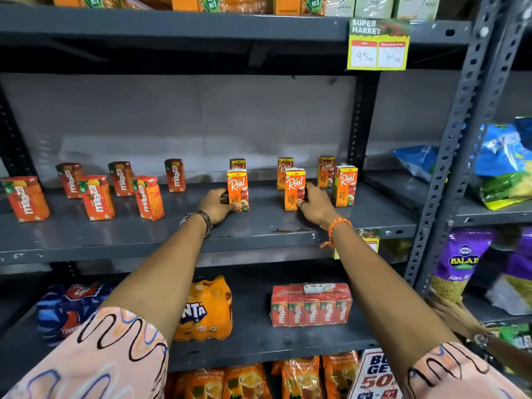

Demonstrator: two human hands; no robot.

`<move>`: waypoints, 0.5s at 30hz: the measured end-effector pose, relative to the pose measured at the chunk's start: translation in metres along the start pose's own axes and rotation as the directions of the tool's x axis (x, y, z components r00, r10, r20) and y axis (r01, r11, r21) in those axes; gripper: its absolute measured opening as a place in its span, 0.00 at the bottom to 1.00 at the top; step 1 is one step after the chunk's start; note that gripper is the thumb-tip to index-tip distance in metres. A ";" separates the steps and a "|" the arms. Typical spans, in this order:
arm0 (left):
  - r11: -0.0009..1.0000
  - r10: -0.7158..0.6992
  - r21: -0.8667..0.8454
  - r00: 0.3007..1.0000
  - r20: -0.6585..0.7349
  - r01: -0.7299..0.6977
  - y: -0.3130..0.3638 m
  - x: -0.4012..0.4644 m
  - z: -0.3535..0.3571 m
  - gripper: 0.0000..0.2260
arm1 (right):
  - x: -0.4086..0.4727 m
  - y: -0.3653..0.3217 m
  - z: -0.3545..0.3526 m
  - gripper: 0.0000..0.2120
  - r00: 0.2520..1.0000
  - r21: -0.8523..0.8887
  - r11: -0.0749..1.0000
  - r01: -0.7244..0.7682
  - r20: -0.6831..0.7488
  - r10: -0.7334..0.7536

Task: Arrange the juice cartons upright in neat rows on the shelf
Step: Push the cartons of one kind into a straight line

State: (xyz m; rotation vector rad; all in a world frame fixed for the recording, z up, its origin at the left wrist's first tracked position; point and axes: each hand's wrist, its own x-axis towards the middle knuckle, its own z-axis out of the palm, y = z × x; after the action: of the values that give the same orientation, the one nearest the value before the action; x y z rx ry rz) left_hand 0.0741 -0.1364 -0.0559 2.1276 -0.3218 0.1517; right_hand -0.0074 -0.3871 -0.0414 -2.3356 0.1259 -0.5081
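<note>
On shelf (259,228) | left hand (214,204) grips carton (238,190) | right hand (315,207) grips another carton (294,189)

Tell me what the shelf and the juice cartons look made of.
Shelf: apparently painted grey metal, matte, with scuffs and chipped spots along the front edge. Juice cartons, like the one at the left hand: seemingly printed coated paperboard, slightly glossy, with crisp folded edges.

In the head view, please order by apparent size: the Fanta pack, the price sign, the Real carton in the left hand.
1. Fanta pack
2. Price sign
3. Real carton in the left hand

Nearness differs, so true sizes stay unsure.
</note>
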 end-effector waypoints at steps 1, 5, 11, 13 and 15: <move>1.000 0.005 0.008 1.000 -0.003 -0.005 0.000 0.000 0.000 0.17 | -0.001 -0.001 -0.001 0.18 1.000 0.006 1.000 -0.002 -0.003 0.002; 1.000 0.008 0.025 1.000 -0.018 -0.007 0.001 -0.002 0.001 0.18 | -0.001 -0.001 -0.001 0.20 1.000 0.008 1.000 -0.005 0.005 0.005; 0.998 -0.011 0.069 0.999 -0.032 0.014 -0.001 0.002 0.002 0.18 | -0.001 -0.002 -0.001 0.20 1.000 0.007 1.000 -0.007 0.012 0.007; 0.997 -0.014 0.079 1.000 -0.028 0.016 -0.001 0.003 0.002 0.18 | -0.001 -0.002 -0.001 0.21 1.000 0.007 1.000 -0.012 0.014 0.011; 0.996 -0.012 0.090 0.999 -0.034 0.015 -0.002 0.003 0.002 0.18 | -0.002 -0.002 -0.002 0.20 1.000 0.007 1.000 -0.014 0.014 0.014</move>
State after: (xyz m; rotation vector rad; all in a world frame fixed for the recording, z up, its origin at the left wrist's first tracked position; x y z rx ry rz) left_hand 0.0779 -0.1376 -0.0582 2.2136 -0.2852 0.1975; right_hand -0.0103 -0.3863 -0.0393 -2.3300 0.1332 -0.4841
